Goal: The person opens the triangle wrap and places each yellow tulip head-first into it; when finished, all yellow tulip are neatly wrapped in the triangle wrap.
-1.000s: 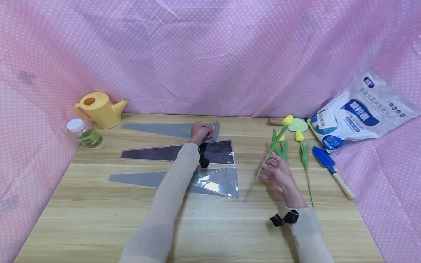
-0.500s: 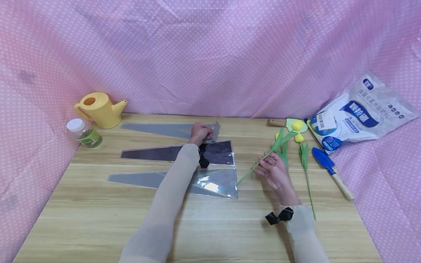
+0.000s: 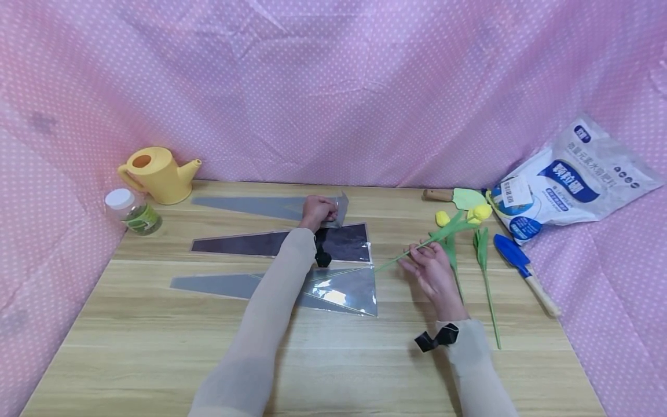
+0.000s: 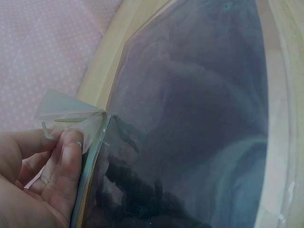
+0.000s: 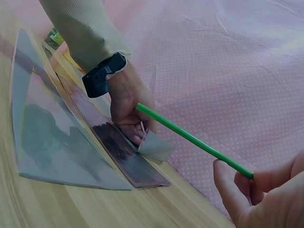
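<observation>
My left hand (image 3: pixel 319 211) pinches the lifted wide end of the rearmost grey flower sleeve (image 3: pixel 245 205); the left wrist view shows its clear film corner (image 4: pixel 66 107) folded up over the fingertips. A dark sleeve (image 3: pixel 239 242) and another grey sleeve (image 3: pixel 208 284) lie flat, nearer the front, partly under the left forearm. Right of the sleeves, my right hand (image 3: pixel 435 275) pinches a yellow tulip (image 3: pixel 448 230) by its stem. Its green stem end (image 5: pixel 190 137) points left toward the sleeves, the bloom up and right. Two more tulips (image 3: pixel 488 295) lie behind and beside that hand.
At the back left stand a yellow watering can (image 3: pixel 161 176) and a white-lidded jar (image 3: pixel 140 214). A green trowel (image 3: pixel 466 198), a blue trowel (image 3: pixel 513 252) and a white printed bag (image 3: pixel 563 179) lie at the right. A pink dotted cloth (image 3: pixel 333 92) hangs behind the table.
My right hand has shifted slightly left, turning the tulip from steep to nearly level, its bloom swinging right and its stem end left. The left hand keeps its place on the sleeve.
</observation>
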Tool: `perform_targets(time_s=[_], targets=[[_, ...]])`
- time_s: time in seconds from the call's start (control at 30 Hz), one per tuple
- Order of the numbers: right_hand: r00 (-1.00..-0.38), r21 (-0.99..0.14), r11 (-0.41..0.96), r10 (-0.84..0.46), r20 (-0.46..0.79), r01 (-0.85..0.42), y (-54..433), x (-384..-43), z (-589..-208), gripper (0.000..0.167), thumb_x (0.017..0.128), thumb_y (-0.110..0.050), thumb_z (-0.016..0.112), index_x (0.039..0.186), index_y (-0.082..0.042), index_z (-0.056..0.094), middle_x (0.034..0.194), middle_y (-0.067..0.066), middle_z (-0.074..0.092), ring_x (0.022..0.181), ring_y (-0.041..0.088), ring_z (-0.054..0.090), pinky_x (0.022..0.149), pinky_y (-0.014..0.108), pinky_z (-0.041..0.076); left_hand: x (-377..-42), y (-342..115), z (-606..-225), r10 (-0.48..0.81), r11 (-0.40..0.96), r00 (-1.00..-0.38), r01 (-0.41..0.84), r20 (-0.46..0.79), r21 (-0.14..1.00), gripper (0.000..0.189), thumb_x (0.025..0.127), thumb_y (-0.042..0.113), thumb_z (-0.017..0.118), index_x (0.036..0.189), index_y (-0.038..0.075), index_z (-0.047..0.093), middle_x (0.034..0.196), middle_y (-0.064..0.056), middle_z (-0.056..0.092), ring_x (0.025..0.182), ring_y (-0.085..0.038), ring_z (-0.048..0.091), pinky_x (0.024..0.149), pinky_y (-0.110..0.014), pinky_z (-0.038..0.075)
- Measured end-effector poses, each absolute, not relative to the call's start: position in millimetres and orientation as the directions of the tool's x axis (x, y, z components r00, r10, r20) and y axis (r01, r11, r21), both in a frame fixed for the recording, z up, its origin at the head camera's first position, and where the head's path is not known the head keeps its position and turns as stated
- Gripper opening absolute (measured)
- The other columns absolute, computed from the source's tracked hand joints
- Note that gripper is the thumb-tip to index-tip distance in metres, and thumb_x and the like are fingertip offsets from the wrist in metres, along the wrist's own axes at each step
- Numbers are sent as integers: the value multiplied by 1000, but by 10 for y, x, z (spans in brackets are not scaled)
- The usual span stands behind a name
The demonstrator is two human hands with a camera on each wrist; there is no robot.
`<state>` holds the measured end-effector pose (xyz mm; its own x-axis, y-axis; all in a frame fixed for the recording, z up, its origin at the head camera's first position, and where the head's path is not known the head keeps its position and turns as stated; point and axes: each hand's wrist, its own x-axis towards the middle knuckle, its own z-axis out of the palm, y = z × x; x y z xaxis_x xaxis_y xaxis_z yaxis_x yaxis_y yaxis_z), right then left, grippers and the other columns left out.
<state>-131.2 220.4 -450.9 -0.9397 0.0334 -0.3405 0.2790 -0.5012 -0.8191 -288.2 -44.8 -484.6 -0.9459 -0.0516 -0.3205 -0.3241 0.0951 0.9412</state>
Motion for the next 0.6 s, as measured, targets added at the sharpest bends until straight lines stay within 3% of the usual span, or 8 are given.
perform_targets(time_s=[0.37,0.6], targets=[[-935,-830,-525,160,-315,190,2127,-1441,-4565,25,98,11,46,109,-10,38,91,-2,59,92,12,67,85,33,63,-2878,-445,-4838,-61,103,-945,-327,-323,939,13,90,1,67,98,-6,76,74,-5,70,53,-6,64,52,-18,54],[-927,-840,-525,232,-294,135,2076,-1576,-4575,24,99,9,46,106,-12,37,97,2,53,99,15,63,86,34,62,-2886,-440,-4842,-68,108,-941,-338,-332,935,13,90,0,67,97,-5,76,73,-4,70,53,-7,64,53,-19,55]])
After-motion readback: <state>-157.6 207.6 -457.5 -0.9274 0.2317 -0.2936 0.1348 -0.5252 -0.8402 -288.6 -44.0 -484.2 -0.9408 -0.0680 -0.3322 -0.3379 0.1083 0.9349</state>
